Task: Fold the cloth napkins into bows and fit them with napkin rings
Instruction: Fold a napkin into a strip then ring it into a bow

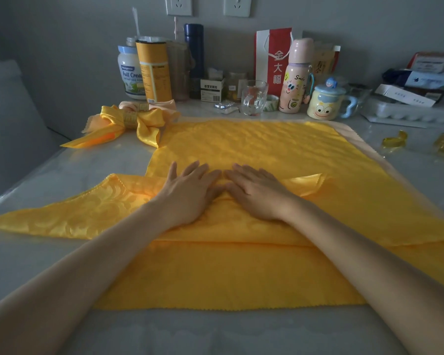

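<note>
The napkin point(254, 144) lies spread on the table point(36, 252), its near part folded over. Both hands, left point(190, 193) beside right point(256, 193), rest flat on that fold. Behind-left sits 1 finished bow point(128, 124); 2 loose rings point(395, 142) lie far right.

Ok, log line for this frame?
step: flattening fold | left hand: flat on napkin | right hand: flat on napkin | finished bow: far left
</note>
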